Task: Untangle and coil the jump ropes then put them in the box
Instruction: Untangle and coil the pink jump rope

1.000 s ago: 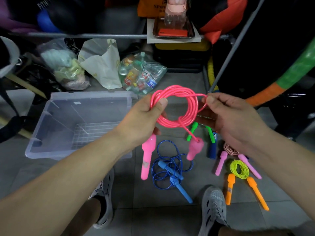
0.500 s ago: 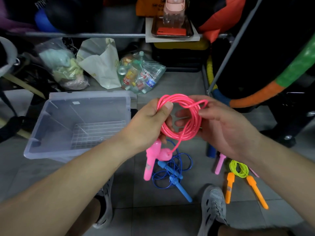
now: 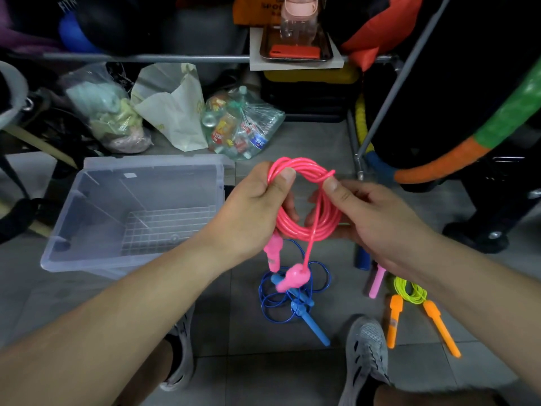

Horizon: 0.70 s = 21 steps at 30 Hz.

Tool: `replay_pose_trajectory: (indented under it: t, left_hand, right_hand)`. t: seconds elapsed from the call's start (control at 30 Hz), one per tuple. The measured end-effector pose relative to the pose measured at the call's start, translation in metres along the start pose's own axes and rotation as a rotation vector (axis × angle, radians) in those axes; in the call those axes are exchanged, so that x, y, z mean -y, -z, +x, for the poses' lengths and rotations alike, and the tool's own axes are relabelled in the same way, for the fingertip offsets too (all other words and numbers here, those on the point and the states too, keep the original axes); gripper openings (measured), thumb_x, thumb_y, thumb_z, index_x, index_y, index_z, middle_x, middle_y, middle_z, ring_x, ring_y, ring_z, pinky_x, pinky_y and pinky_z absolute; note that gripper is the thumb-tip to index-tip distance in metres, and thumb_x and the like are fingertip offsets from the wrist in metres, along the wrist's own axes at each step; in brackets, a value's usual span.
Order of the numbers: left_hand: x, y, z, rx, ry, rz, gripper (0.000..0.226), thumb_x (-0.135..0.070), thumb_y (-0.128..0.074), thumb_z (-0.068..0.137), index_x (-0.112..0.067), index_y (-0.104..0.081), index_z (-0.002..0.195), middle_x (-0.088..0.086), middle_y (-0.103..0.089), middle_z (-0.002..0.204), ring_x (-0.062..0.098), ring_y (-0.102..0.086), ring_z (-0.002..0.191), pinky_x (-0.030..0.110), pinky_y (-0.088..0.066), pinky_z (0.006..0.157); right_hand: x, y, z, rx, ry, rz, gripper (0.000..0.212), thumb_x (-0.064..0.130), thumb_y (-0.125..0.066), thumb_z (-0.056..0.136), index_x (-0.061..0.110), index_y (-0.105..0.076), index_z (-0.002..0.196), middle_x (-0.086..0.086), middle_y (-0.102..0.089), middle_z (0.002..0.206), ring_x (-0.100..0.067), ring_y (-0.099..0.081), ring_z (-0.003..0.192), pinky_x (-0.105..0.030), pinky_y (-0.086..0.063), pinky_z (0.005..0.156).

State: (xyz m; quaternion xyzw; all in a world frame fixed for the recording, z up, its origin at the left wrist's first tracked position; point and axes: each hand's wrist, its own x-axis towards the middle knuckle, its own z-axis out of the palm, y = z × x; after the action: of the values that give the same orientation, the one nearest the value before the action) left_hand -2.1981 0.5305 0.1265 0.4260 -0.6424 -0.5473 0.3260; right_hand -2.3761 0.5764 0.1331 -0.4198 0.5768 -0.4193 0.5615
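Observation:
A coiled pink jump rope point(image 3: 304, 230) is held up between both hands above the floor. My left hand point(image 3: 251, 212) grips the coil's left side, thumb on top. My right hand point(image 3: 377, 221) pinches the coil's right side. Two pink handles point(image 3: 291, 278) dangle below the coil. The clear plastic box point(image 3: 87, 250) stands open on the floor to the left, with nothing inside. On the floor below lie a coiled blue jump rope point(image 3: 295, 300), a yellow-green rope with orange handles point(image 3: 409, 294), and a pink handle point(image 3: 376, 284) partly hidden under my right wrist.
Bags of bottles point(image 3: 243, 124) and paper point(image 3: 172, 112) sit behind the box. A metal rack pole point(image 3: 389, 98) slants down at the right, beside a padded hoop point(image 3: 456, 156). My two grey shoes point(image 3: 366, 356) rest on the tiled floor near the ropes.
The coil has tightened and the loose end has been wound around it. Both pink handles have dropped closer together under the coil. My hands have drawn nearer to each other.

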Motion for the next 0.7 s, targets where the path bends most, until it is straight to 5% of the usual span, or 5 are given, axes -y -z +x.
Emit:
replay_pose_trajectory:
  t: [0.1, 0.3, 0.47, 0.53, 0.7]
  left_hand:
    - [-0.001, 0.002, 0.001, -0.019, -0.007, 0.02, 0.026, -0.038, -0.041, 0.104, -0.017, -0.053, 0.097, -0.003, -0.064, 0.067, 0.041, -0.064, 0.062, 0.043, -0.054, 0.055]
    - [0.0, 0.0, 0.001, -0.006, 0.021, -0.008, 0.03, -0.038, -0.042, 0.104, -0.009, -0.053, 0.102, 0.002, -0.061, 0.069, 0.022, -0.063, 0.053, 0.034, -0.049, 0.053]
    - [-0.004, 0.01, 0.009, -0.101, -0.011, -0.126, 0.033, -0.032, -0.04, 0.105, -0.001, -0.049, 0.104, 0.004, -0.057, 0.069, 0.02, -0.058, 0.05, 0.032, -0.049, 0.049]
    - [-0.006, 0.017, 0.012, -0.163, -0.008, -0.142, 0.028, -0.032, -0.041, 0.106, -0.005, -0.05, 0.105, 0.0, -0.058, 0.067, 0.02, -0.058, 0.049, 0.031, -0.048, 0.048]
    - [-0.003, 0.032, 0.016, -0.241, 0.071, -0.128, 0.021, -0.037, -0.04, 0.106, -0.023, -0.056, 0.107, 0.005, -0.065, 0.075, 0.025, -0.062, 0.059, 0.039, -0.057, 0.059]
  right_hand:
    - [-0.001, 0.001, -0.001, 0.039, -0.07, 0.096, 0.041, 0.044, -0.064, 0.084, 0.003, -0.064, 0.086, -0.017, -0.065, 0.081, -0.028, -0.067, 0.077, -0.056, -0.057, 0.085]
    - [0.0, -0.002, -0.002, 0.035, 0.011, -0.001, 0.054, 0.023, -0.081, 0.069, 0.017, -0.058, 0.117, -0.025, -0.064, 0.111, -0.031, -0.073, 0.094, -0.047, -0.061, 0.079]
    - [-0.013, -0.001, -0.005, 0.272, -0.142, -0.261, 0.038, 0.012, -0.078, 0.082, 0.009, -0.06, 0.116, -0.021, -0.074, 0.092, -0.039, -0.071, 0.095, -0.042, -0.055, 0.093]
    - [-0.011, 0.001, -0.006, 0.201, -0.124, -0.339, 0.009, 0.013, -0.064, 0.093, 0.006, -0.066, 0.099, -0.017, -0.073, 0.08, -0.037, -0.072, 0.088, -0.038, -0.055, 0.086]
    - [-0.001, 0.017, 0.006, -0.109, -0.078, -0.123, 0.026, 0.019, -0.048, 0.102, 0.006, -0.059, 0.083, -0.012, -0.056, 0.067, -0.027, -0.064, 0.061, -0.034, -0.058, 0.057]
